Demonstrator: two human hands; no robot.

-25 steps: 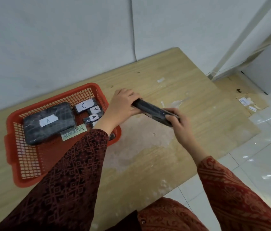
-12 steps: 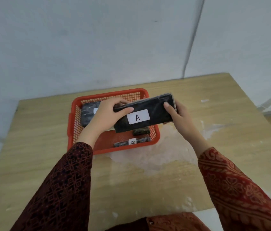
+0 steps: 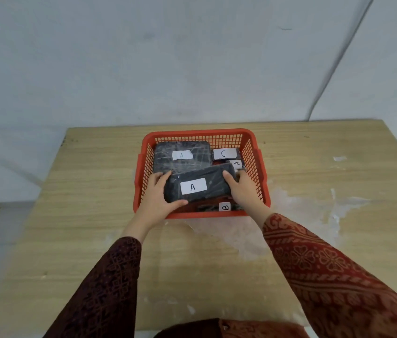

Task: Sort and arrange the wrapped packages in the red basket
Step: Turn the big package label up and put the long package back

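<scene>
A red mesh basket (image 3: 255,164) stands on the wooden table near its far edge. Both hands hold a long black wrapped package labelled A (image 3: 196,186) inside the basket, slightly tilted. My left hand (image 3: 159,198) grips its left end and my right hand (image 3: 244,190) grips its right end. Behind it lies a larger black package labelled A (image 3: 181,154) at the back left. A package labelled C (image 3: 224,153) sits at the back right, a small one labelled A (image 3: 237,164) just in front of it. A thin package labelled B (image 3: 224,206) lies along the front wall.
The wooden table (image 3: 82,203) has worn white patches (image 3: 278,215) to the right of the basket. A pale wall rises right behind the table. The table's left edge drops to a tiled floor (image 3: 2,215).
The package went from edge-on over the table right of the basket to label-up, then down into the basket. My view swung to face the basket squarely.
</scene>
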